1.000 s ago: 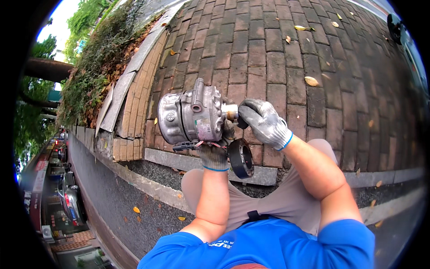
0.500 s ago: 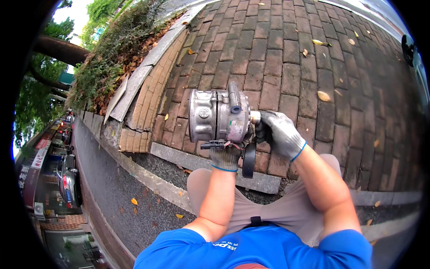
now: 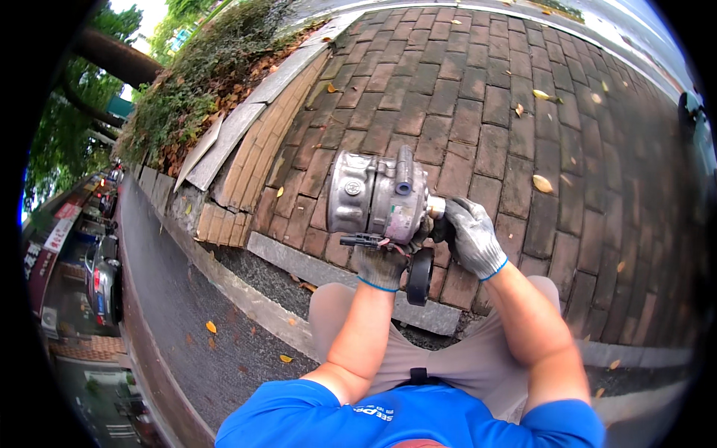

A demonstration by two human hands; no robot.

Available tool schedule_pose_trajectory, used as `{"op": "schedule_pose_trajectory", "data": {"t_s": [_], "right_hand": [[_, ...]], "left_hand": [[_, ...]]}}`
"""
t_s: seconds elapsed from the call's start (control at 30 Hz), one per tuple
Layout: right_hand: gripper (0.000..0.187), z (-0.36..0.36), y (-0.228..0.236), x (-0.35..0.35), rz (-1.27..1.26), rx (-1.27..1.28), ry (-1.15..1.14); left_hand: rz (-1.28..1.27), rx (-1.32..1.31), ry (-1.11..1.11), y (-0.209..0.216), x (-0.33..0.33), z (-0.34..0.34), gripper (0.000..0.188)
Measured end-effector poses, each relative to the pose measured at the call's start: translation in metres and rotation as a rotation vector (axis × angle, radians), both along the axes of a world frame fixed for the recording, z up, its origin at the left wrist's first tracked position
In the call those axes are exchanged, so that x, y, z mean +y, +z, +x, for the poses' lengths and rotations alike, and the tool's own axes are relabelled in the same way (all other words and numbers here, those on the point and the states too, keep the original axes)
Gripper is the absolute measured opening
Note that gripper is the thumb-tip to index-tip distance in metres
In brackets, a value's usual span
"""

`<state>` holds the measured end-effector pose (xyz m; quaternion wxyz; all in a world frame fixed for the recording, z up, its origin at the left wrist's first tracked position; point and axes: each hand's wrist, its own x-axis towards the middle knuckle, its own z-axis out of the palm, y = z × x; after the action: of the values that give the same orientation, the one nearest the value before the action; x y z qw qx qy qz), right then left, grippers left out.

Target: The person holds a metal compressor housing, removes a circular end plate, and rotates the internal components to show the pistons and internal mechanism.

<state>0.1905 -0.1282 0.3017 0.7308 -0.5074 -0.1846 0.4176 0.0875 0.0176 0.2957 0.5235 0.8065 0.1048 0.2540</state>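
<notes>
A silver cylindrical metal unit (image 3: 388, 196), which looks like a car pump or compressor, lies sideways in front of me. A short grey pipe stub (image 3: 404, 170) sticks up from its top, and a black plug connector (image 3: 361, 240) with pinkish wires hangs at its lower edge. My left hand (image 3: 379, 266), in a grey work glove, holds the unit from below; its fingers are mostly hidden. My right hand (image 3: 472, 237), gloved too, has its fingers closed around a pale, brass-like fitting (image 3: 436, 207) at the right end. A black round piece (image 3: 420, 276) hangs below, between my hands.
I squat over brick paving (image 3: 478, 112) strewn with yellow leaves. A stone kerb strip (image 3: 351, 280) crosses in front of my knees. Loose, broken edging slabs (image 3: 228, 145) border a hedge (image 3: 187, 97) at left. Beyond lies a road with a parked car (image 3: 103, 280).
In the picture the unit and my hands sit slightly further right and lower, and the whole background has shifted and turned a little. Both hands keep their hold.
</notes>
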Motion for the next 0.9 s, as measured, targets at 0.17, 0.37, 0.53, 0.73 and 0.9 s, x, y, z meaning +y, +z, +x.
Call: {"op": "schedule_pose_trajectory", "data": {"t_s": [0.17, 0.37, 0.53, 0.73, 0.9], "right_hand": [[0.023, -0.009, -0.006, 0.010, 0.113, 0.391, -0.089], [0.023, 0.000, -0.007, 0.006, 0.047, 0.712, 0.010], [0.024, 0.008, -0.015, 0.003, -0.004, 0.645, 0.079], [0.052, 0.027, -0.004, -0.009, -0.188, 0.054, -0.023], [0.074, 0.021, -0.002, -0.006, -0.273, -0.160, -0.075]], "left_hand": [[-0.414, -0.144, -0.077, 0.009, -0.001, -0.002, 0.062], [-0.307, -0.112, -0.224, 0.021, 0.000, 0.003, 0.059], [-0.056, -0.039, -0.067, 0.012, 0.004, 0.005, 0.061], [-1.696, -0.482, -0.104, 0.006, -0.003, 0.004, 0.068], [-1.481, -0.335, -0.044, -0.036, -0.005, -0.003, 0.068]]}}
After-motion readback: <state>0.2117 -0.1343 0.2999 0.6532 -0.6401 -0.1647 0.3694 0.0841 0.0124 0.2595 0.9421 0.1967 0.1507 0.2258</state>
